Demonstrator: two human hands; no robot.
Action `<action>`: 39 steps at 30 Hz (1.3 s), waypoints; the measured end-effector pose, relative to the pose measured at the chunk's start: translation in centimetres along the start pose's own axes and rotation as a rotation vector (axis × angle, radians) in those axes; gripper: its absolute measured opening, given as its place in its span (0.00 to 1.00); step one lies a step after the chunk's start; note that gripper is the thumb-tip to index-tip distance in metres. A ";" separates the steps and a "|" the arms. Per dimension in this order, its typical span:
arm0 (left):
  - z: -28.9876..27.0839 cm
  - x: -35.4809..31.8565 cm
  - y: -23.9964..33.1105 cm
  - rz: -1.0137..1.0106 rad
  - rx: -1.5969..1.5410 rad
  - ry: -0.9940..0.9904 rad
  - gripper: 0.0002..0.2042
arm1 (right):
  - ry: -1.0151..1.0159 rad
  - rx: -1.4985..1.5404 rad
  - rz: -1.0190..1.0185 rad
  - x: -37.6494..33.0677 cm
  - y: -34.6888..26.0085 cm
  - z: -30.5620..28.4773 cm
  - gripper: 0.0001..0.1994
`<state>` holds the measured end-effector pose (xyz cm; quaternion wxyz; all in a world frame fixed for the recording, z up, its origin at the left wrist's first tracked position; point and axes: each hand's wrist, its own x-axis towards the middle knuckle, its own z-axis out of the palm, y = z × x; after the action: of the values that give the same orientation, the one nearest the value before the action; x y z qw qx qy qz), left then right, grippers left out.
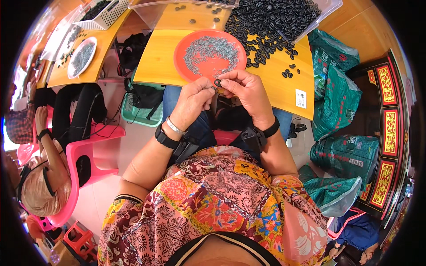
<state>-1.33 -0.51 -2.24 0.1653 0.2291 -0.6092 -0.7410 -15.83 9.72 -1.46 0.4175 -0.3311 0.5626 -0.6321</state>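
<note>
Between thumb and fingers, my right hand (247,92) pinches a small black oval plastic piece (217,83). Close against it, my left hand (195,99) is closed in a pinch at the piece's lower side; what its fingertips hold is too small and covered to make out. Both hands are just over the table's near edge. Right beyond them sits a red plate (179,60) with many small silver metal pins or screws (213,46) spread in it. A large heap of similar black oval pieces (266,22) lies behind and to the right of the plate.
Loose black pieces (287,72) lie on the yellow table (155,57). Clear plastic bins (177,17) stand at the back. Green bags (339,99) crowd the right side. At left, another person sits on a pink chair (84,164) near a second table with a white plate (92,43).
</note>
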 end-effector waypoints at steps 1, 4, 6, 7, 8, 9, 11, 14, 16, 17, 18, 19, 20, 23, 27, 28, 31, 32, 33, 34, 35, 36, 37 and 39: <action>0.0 0.0 -0.1 0.007 0.035 -0.002 0.06 | 0.000 0.000 0.000 0.0 0.0 0.0 0.05; -0.1 0.1 -0.2 0.012 0.071 0.001 0.06 | 0.011 -0.059 -0.038 0.0 0.1 0.2 0.05; -0.1 0.1 -0.4 0.011 0.071 0.008 0.06 | 0.012 -0.057 -0.056 0.0 0.2 0.3 0.05; -0.1 0.1 -0.5 0.014 0.051 0.013 0.06 | 0.012 -0.056 -0.056 0.0 0.3 0.4 0.05; -0.1 0.1 -0.6 0.018 0.032 0.019 0.06 | 0.006 -0.059 -0.061 0.0 0.4 0.4 0.05; -0.1 0.1 -0.6 0.018 0.033 0.020 0.06 | 0.000 -0.062 -0.066 0.0 0.4 0.5 0.05; 0.0 0.1 -0.6 0.032 0.035 0.053 0.06 | 0.001 -0.056 -0.061 -0.1 0.4 0.6 0.05; -0.1 0.1 -0.6 0.021 0.030 0.050 0.07 | 0.002 -0.042 -0.056 -0.1 0.5 0.7 0.05; 0.0 0.2 -0.5 0.023 0.051 0.047 0.07 | -0.001 -0.034 -0.056 -0.1 0.7 0.7 0.05; 0.0 0.2 -0.5 0.025 0.071 0.043 0.07 | 0.008 -0.047 -0.062 0.0 0.8 0.6 0.05; 0.0 0.1 -0.4 0.025 0.071 0.043 0.07 | 0.017 -0.060 -0.068 0.0 0.9 0.6 0.05; 0.1 0.1 -0.4 0.031 0.071 0.043 0.07 | 0.018 -0.060 -0.067 0.0 0.9 0.7 0.05; 0.1 0.1 -0.4 0.036 0.070 0.043 0.07 | 0.017 -0.062 -0.068 0.0 0.8 0.7 0.05; 0.0 0.1 -0.6 0.052 0.069 0.049 0.07 | 0.008 -0.064 -0.071 0.0 0.8 0.7 0.05; 0.2 0.0 -0.5 0.038 0.031 0.077 0.07 | -0.032 -0.022 -0.028 -0.1 0.6 0.7 0.07; 0.3 0.0 -0.5 0.028 0.020 0.082 0.07 | -0.032 -0.022 -0.029 -0.1 0.7 0.7 0.07; 0.3 0.0 -0.5 0.022 0.003 0.090 0.07 | -0.049 0.037 -0.034 -0.1 1.0 0.9 0.07; 0.3 0.0 -0.5 0.025 -0.004 0.091 0.07 | -0.054 0.033 -0.038 -0.1 0.9 0.9 0.07; 0.2 0.0 -0.5 0.025 -0.004 0.092 0.07 | -0.059 0.028 -0.042 -0.1 0.9 1.0 0.07; 0.2 0.0 -0.6 0.022 -0.009 0.086 0.07 | -0.059 0.028 -0.042 -0.1 1.0 1.0 0.07; 0.1 0.0 -0.7 0.019 -0.014 0.080 0.07 | -0.056 0.024 -0.041 -0.1 1.0 1.0 0.07; 0.2 0.1 -0.7 0.020 -0.014 0.080 0.07 | -0.054 0.019 -0.041 0.0 1.0 1.0 0.07; 0.3 0.1 -0.8 0.032 -0.011 0.084 0.06 | -0.054 0.018 -0.041 0.0 1.0 1.0 0.07; 0.4 0.0 -0.7 0.044 -0.008 0.087 0.06 | -0.032 0.025 -0.045 -0.1 0.9 0.9 0.08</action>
<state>-1.55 -0.03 -2.89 0.2087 0.2471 -0.6035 -0.7288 -14.82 9.38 -2.17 0.4164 -0.3486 0.5404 -0.6427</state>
